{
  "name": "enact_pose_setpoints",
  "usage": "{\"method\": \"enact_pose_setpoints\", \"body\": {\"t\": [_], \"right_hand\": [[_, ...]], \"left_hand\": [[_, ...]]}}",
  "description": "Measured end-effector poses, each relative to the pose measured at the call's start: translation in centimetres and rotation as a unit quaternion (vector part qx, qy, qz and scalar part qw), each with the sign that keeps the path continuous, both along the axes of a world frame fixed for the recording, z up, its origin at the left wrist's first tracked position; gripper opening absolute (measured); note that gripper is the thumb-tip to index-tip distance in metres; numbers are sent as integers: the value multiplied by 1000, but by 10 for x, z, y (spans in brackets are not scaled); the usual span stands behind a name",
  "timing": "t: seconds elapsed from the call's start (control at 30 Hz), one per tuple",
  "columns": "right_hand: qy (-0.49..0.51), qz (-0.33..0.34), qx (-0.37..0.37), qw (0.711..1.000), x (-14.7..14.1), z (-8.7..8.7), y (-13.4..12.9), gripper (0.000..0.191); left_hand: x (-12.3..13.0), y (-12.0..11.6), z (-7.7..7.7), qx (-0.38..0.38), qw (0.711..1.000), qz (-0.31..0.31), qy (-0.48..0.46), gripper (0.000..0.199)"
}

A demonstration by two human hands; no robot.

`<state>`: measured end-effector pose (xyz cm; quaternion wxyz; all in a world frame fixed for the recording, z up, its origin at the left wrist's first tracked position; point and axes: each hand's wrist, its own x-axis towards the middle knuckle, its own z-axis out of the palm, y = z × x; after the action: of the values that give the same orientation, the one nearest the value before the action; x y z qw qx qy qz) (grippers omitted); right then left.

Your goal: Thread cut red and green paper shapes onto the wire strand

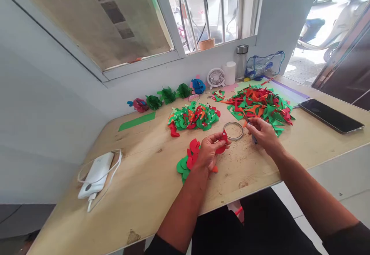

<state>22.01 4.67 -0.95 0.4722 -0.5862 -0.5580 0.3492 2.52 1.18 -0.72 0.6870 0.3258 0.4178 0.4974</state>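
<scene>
My left hand (212, 147) pinches a red cut-out piece (221, 149) with a small white patch at its tip. My right hand (264, 133) is closed around a slim dark tool (254, 139); its kind is mostly hidden by the fingers. Between the hands lies a thin silvery ring (233, 130), flat on the table. Beside and partly under my left hand is a small pile of red and green rounded pieces (185, 164). Farther back sits a heap of red and green pieces with white patches (193, 116). Past my right hand rises a larger heap of red, green and orange scraps (260, 104).
Along the wall stand green paper flowers (167, 95), a blue flower (198, 86), a small white fan (216, 78) and a glass bottle (241, 64). A phone (331, 115) lies at the right, a white power bank with cable (96, 174) at the left, a green strip (137, 121) behind.
</scene>
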Motion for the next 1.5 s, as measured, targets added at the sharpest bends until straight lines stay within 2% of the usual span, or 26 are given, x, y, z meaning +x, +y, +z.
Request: {"method": "enact_pose_setpoints", "body": {"t": [0.17, 0.4, 0.47, 0.53, 0.57, 0.63, 0.73, 0.83, 0.87, 0.93, 0.97, 1.03, 1.2, 1.27, 1.37, 1.5], "right_hand": [[174, 20, -45, 984, -2, 6, -3, 38], [287, 49, -62, 955, -1, 7, -3, 40], [296, 51, -63, 952, 0, 7, -3, 39], [303, 48, -65, 950, 0, 8, -4, 38], [307, 45, -68, 948, 0, 8, -4, 38], [316, 37, -76, 945, -1, 8, -5, 38], [320, 33, -80, 943, -1, 10, -6, 39], [316, 38, -71, 945, -2, 13, -7, 39], [315, 38, -70, 946, -2, 13, -8, 39], [314, 33, -70, 946, -2, 14, -8, 38], [314, 31, -71, 946, -2, 14, -8, 37], [313, 24, -70, 947, -2, 13, -7, 36], [293, 10, -62, 954, -1, 11, -6, 36], [291, 9, -64, 954, -1, 9, -6, 36], [296, 14, -66, 953, 0, 6, -4, 37], [313, 30, -77, 946, 2, 4, -3, 39]], "left_hand": [[2, -2, 1, -5, 999, -34, 2, 23], [12, -1, 3, -32, 997, -56, 29, 28], [18, 1, 4, -15, 995, -47, 82, 27], [24, 4, 4, 28, 980, -36, 192, 23], [27, 6, 3, 59, 963, -35, 262, 21], [32, 10, 1, 129, 907, -36, 400, 19], [38, 12, -5, 222, 793, -53, 564, 22], [43, 12, -10, 256, 696, -70, 668, 21], [44, 12, -12, 257, 676, -74, 686, 20], [45, 13, -14, 258, 660, -80, 701, 17], [45, 13, -14, 260, 662, -77, 698, 16], [42, 13, -14, 266, 687, -62, 674, 15], [33, 11, -8, 285, 817, -45, 499, 11], [31, 8, -7, 275, 857, -48, 434, 13], [29, 5, -8, 265, 886, -56, 377, 16], [28, 4, -8, 261, 896, -68, 352, 19]]}}
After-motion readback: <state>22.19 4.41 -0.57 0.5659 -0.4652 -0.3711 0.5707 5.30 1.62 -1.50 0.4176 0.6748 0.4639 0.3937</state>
